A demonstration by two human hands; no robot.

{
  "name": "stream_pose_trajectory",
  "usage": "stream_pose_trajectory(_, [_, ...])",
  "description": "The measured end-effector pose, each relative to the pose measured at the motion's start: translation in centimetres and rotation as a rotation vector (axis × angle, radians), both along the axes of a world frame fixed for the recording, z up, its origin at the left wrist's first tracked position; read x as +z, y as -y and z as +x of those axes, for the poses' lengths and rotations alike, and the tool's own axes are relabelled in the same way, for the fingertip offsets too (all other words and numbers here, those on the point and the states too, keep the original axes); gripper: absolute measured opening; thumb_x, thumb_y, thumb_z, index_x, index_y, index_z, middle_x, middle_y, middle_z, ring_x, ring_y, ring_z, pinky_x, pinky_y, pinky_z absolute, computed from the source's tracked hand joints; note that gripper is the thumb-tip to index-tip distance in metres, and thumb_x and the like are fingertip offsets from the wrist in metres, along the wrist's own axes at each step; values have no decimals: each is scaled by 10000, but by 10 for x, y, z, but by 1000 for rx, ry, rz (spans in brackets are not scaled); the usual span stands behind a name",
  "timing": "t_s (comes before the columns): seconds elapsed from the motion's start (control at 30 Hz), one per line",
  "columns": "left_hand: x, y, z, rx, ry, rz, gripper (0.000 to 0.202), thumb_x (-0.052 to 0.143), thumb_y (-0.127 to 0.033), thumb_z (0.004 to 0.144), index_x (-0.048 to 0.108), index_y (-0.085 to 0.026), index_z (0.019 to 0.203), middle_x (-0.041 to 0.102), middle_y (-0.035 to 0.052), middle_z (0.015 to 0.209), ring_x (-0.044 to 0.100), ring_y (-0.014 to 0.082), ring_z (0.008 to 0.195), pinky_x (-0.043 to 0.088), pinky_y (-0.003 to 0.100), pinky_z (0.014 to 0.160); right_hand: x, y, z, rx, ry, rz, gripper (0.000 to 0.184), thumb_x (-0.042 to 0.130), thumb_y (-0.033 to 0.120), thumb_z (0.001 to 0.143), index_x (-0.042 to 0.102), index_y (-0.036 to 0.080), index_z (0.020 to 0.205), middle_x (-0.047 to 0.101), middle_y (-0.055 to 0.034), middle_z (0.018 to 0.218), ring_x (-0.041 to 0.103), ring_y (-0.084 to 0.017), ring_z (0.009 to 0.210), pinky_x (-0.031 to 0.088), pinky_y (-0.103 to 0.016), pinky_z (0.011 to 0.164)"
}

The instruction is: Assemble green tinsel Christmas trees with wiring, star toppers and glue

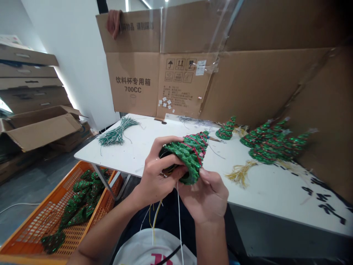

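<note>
The left hand curls around the open base of a green glitter tree cone, fingers wrapped over its side, while the right hand pinches the lower edge. The cone is held above the tabletop, with a white wire hanging below.

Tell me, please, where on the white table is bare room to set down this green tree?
Bare tabletop lies between the green wire bundle and the small glitter tree. Another patch lies between the gold wires and the black pieces. Crowded: the right, where glitter trees stand against cardboard.
</note>
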State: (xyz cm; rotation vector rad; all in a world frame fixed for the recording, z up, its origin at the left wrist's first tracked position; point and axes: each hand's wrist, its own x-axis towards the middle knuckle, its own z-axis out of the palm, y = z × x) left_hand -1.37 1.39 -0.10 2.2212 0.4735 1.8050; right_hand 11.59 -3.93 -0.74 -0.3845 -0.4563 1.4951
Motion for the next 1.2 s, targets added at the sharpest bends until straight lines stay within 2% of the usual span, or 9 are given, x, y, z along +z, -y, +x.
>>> stream_pose_trajectory(0.2, [-1, 0, 1, 7, 13, 11, 171, 757, -30, 903, 757, -198, 934, 639, 85, 1388, 660, 238, 1243, 606, 416, 1033, -2, 1, 2, 22, 26, 45, 371, 838, 267, 786, 829, 303, 1155, 850, 6, 1151, 767, -125, 870, 635, -198, 820])
stream_pose_trajectory(0.37, [-3, -4, 1, -42, 4, -22, 197, 748, -27, 906, 769, -205, 986, 632, 92, 1410, 652, 248, 1272, 590, 428, 1076, 3, 4, -5, -93, 72, -5, 535, 835, 274, 754, 776, 335, 1283, 833, 6, 1211, 776, -168, 974, 632, -237, 769])
stream_pose_trajectory(0.43, [-4, -7, 2, -85, 3, -69, 206, 749, -27, 906, 772, -207, 1003, 632, 94, 1421, 660, 252, 1270, 591, 434, 1077, 7, 6, -9, -170, 99, -16, 601, 828, 269, 741, 743, 370, 1328, 813, 19, 1273, 769, -196, 1088, 638, -284, 839])
stream_pose_trajectory(0.5, [-6, -9, 2, -123, 3, -126, 211, 746, -29, 909, 776, -210, 1013, 632, 93, 1439, 671, 258, 1269, 598, 444, 1073, 10, 8, -12, -233, 112, -25, 660, 824, 270, 735, 704, 401, 1370, 789, 34, 1331, 743, -218, 1203, 626, -350, 979])
stream_pose_trajectory(0.6, [-9, -12, 3, -158, 4, -173, 195, 758, -64, 921, 786, -222, 1032, 636, 92, 1467, 670, 280, 1297, 604, 473, 1082, 11, 11, -15, -307, 120, -25, 724, 809, 279, 755, 634, 439, 1439, 754, 49, 1399, 694, -232, 1325, 538, -447, 1177])
stream_pose_trajectory(0.7, [-10, -13, 3, -189, 9, -153, 194, 772, -81, 920, 791, -228, 1046, 633, 97, 1485, 658, 296, 1332, 602, 494, 1102, 8, 13, -17, -361, 162, -7, 756, 791, 263, 782, 584, 452, 1484, 720, 50, 1460, 652, -243, 1401, 468, -507, 1259])
stream_pose_trajectory(0.83, [-9, -14, 3, -215, 17, -105, 242, 759, -49, 910, 786, -224, 1074, 627, 109, 1496, 661, 295, 1337, 614, 491, 1094, 7, 17, -19, -364, 214, 20, 794, 788, 248, 807, 543, 470, 1528, 664, 54, 1543, 595, -241, 1473, 463, -484, 1268])
stream_pose_trajectory(0.97, [-9, -13, 3, -215, 32, -85, 249, 751, -76, 933, 781, -224, 1131, 623, 123, 1496, 675, 288, 1309, 630, 479, 1067, 11, 21, -23, -350, 211, 13, 846, 820, 216, 790, 519, 492, 1530, 681, 64, 1505, 622, -212, 1434, 480, -423, 1251])
stream_pose_trajectory(1.2, [-7, -11, 3, -185, 48, -51, 161, 761, -131, 951, 783, -229, 1078, 646, 120, 1456, 673, 292, 1285, 635, 495, 1046, 13, 20, -21, -309, 208, 40, 927, 847, 211, 765, 467, 443, 1579, 650, -15, 1552, 623, -314, 1441, 487, -562, 1243])
